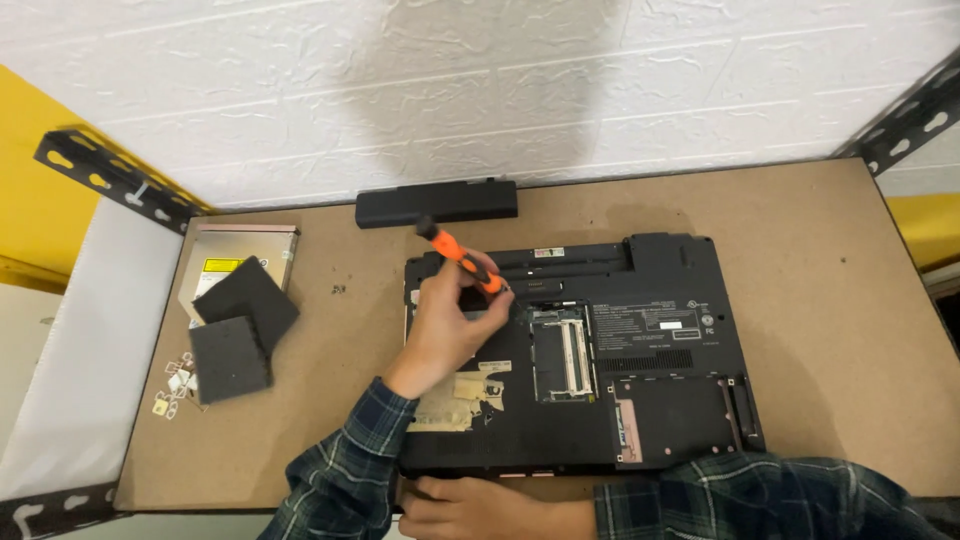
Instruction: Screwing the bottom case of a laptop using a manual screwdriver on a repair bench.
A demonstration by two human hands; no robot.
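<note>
A person in a dark plaid shirt leans over a brown workbench [820, 300] on which a black laptop [660, 340] lies upside down with its base exposed. The left hand [450, 320] is clenched around an orange-and-black screwdriver [462, 256], whose tip is pressed onto the laptop's underside just beside the fingers, near an open memory bay [562, 352] immediately to the right of that hand. The right hand [470, 505] is at the near edge of the laptop, directly below the left one, fingers curled against the case; whether it grips the edge or only rests there cannot be told. Beyond the left hand, by the wall, lies a long black battery [437, 203]. Well off to the left of both hands sit a silver optical drive [230, 262], two dark foam squares [235, 335] and a few small loose parts [172, 390].
</note>
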